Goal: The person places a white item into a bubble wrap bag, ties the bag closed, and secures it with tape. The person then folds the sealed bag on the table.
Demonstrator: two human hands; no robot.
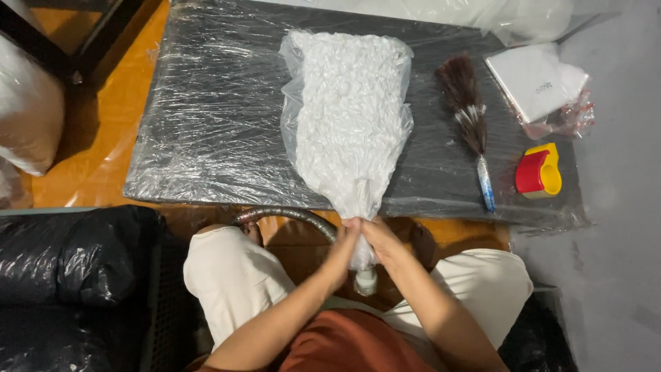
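A clear plastic bag full of white fluffy filling lies on a low table wrapped in plastic film. Its narrow neck points toward me and meets the pale end of a grey ribbed hose at the table's near edge. My left hand and my right hand are both closed around the bag's neck, side by side, just above the hose's white nozzle.
A brown feather duster with a blue handle lies right of the bag. A red and yellow tape dispenser and a packet of white sheets sit further right. Black plastic bags lie at my left, a white sack beyond.
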